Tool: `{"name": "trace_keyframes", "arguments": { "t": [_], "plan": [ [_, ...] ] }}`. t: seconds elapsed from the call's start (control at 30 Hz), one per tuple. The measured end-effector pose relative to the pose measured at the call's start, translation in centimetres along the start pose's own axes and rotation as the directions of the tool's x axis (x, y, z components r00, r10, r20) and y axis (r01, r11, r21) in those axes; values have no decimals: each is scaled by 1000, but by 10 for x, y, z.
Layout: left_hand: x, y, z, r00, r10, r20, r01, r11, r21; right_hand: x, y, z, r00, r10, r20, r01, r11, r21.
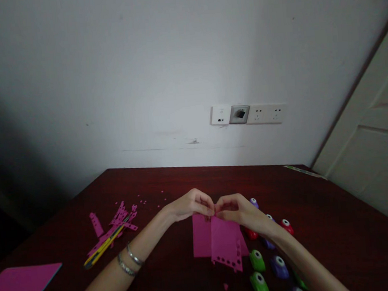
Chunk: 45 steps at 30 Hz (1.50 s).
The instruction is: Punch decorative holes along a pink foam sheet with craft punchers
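Observation:
Both hands meet at the top edge of a pink sheet (224, 238) that has punched holes along its lower and right edges. My left hand (194, 204), with silver bracelets on its wrist, has its fingers closed at the sheet's upper left corner. Right beside it, my right hand (235, 209) pinches the same top edge between thumb and fingers. Behind the punched sheet lies another pink piece (201, 237), partly covered. A small pink scrap (226, 286) rests on the table below.
Green punches (257, 261), purple punches (279, 267) and red punches (285, 226) stand around my right forearm. At the left are pink strips (96, 224), a yellow cutter (103, 253) and a pink stack (21, 287). A wall with sockets (264, 114) rises behind the table (183, 178).

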State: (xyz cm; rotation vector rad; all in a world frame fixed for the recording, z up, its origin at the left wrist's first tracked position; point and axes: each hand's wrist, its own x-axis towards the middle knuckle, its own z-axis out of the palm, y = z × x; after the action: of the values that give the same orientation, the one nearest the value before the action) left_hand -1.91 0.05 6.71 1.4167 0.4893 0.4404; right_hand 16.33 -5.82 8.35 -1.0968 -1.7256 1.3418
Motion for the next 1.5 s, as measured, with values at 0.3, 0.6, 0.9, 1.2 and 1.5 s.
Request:
{"name": "trace_keyframes", "arguments": {
  "t": [0.3, 0.6, 0.9, 1.2, 1.5],
  "plan": [
    [-2, 8, -5, 984, 77, -160, -75, 997, 21, -7, -9, -17, 997, 32, -73, -40, 992, -121],
    [1, 3, -6, 972, 70, -223, -64, 997, 33, 3, 7, -10, 921, -273, -277, 201, 944, -260],
    [0, 5, -5, 973, 66, -220, -68, 998, 1, -2, 7, -7, 828, -552, -97, 393, 696, -601],
    [2, 1, -6, 980, 25, -200, -33, 999, -35, -1, 7, -8, 837, -543, -67, 407, 699, -588],
    [1, 3, -4, 983, 12, -183, -26, 997, -76, -4, 4, -7, 838, -546, -19, 421, 667, -615]
  ]
}}
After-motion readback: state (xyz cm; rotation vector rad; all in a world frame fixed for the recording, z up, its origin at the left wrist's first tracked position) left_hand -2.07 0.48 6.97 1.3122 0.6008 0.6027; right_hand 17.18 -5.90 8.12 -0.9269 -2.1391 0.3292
